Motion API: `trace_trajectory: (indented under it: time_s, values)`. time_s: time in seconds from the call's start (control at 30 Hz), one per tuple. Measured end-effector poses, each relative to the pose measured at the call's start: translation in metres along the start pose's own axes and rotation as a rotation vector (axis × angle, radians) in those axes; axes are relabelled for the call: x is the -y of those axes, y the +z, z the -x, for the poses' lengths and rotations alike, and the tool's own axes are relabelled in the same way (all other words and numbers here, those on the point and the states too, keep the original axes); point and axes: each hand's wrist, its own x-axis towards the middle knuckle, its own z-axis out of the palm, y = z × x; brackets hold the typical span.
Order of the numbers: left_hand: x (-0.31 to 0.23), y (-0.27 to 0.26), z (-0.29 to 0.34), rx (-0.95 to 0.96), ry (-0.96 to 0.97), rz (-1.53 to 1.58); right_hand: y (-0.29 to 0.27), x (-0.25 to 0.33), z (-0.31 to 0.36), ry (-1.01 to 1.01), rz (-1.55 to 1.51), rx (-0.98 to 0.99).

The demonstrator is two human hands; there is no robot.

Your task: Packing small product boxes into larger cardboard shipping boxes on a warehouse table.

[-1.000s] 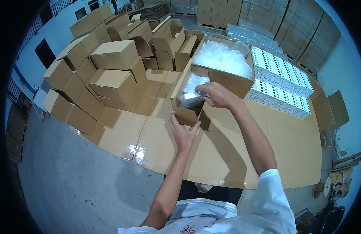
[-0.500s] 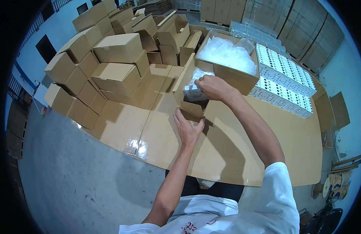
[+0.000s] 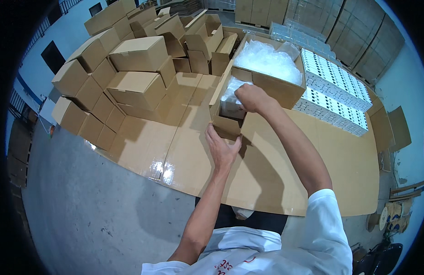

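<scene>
An open, narrow cardboard box sits in front of me, its long flap standing up on the left. My left hand grips the box's near end, with the thumb on the right corner and the fingers on the left. Inside lie a white carton and clear plastic wrap toward the far end. Over the right side of that opening, my right hand is closed, knuckles up. Its fingertips are hidden, so I cannot tell what they hold.
A large carton full of clear plastic packing stands just beyond. To its right are stacked white boxes with dark dots. Closed cardboard boxes pile up at the left, with open ones behind. Cardboard sheeting covers the table.
My right hand has shifted slightly right, showing more of the plastic wrap and white carton. The narrow box has moved a little to the right, while my left hand keeps its hold.
</scene>
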Motion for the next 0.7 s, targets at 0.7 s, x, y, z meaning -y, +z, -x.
trace_trajectory:
  time_s: [0.7]
  values:
    - [-0.024, 0.028, 0.007, 0.047, -0.055, -0.031, 0.060, 0.007, -0.002, 0.321, 0.136, -0.452]
